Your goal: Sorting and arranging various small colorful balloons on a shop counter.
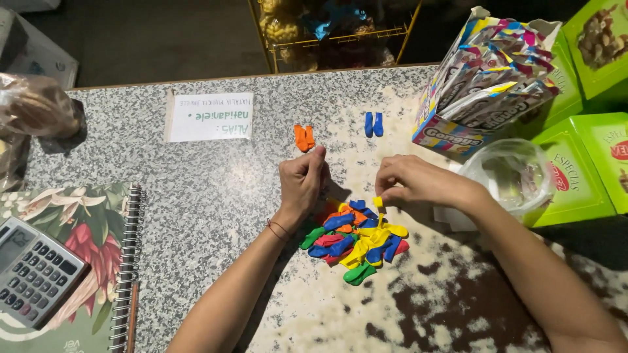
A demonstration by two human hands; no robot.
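Right hand (418, 183) pinching yellow balloon (379, 204); left hand (302, 182) fisted.

Shop counter (229, 196), calculator (36, 271), boxed goods (487, 72)

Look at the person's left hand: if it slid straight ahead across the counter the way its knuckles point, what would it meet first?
Probably the pair of orange balloons, which lies just beyond the left hand on the counter.

right hand (412, 183) pinching yellow balloon (378, 202), balloon pile (353, 238)
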